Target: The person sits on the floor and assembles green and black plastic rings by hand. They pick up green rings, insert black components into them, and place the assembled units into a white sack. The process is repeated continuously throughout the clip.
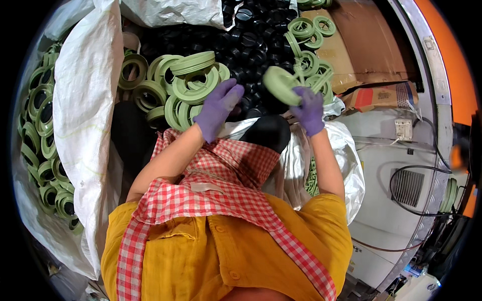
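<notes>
My right hand, in a purple glove, is closed on a pale green plastic ring. The ring is tilted, and thin green strips show beside it by my fingers. More green rings lie just behind that hand. My left hand, gloved in the same purple, has its fingers stretched out with nothing visible in them. It is beside a heap of green rings; whether it touches them I cannot tell. Its palm side is hidden.
Black round plastic parts fill the area beyond my hands. At left, a white woven sack stands by another mass of green rings. Cardboard lies at far right. A white sack with green pieces is beside my right forearm.
</notes>
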Motion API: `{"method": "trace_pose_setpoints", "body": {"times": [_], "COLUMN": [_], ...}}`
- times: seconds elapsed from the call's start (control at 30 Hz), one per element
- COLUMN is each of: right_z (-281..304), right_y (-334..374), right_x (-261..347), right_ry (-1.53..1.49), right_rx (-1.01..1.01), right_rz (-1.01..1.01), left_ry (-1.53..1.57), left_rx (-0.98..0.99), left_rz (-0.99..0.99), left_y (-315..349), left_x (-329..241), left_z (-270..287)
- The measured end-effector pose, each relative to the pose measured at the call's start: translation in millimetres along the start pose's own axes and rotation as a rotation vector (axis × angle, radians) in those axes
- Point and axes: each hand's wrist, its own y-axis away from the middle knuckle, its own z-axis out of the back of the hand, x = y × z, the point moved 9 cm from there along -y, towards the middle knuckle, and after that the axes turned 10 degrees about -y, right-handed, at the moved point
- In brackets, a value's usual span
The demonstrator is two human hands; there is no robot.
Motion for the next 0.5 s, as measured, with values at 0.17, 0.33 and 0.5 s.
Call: {"method": "trace_pose_setpoints", "body": {"times": [0.17,0.33,0.5], "right_z": [34.6,-60.4,-92.5], "right_y": [-4.1,-3.8,2.4], "right_x": [75.1,126.7,100.1], "right_ry": [-0.276,0.906,4.114], "right_rx": [-0.434,-0.11,0.418], "right_rz": [-0.008,0.217,1.18], "left_ry": [-0.518,0.366,-0.908], "left_rx": [0.178,0.074,-0.373], "left_rz": [-0.873,-0.227,-0.646], "left_y": [39.7,15.8,35.0], "left_x": [-68.6,-6.1,-40.3], "left_z": [-41.8,-8.4,25.1]}}
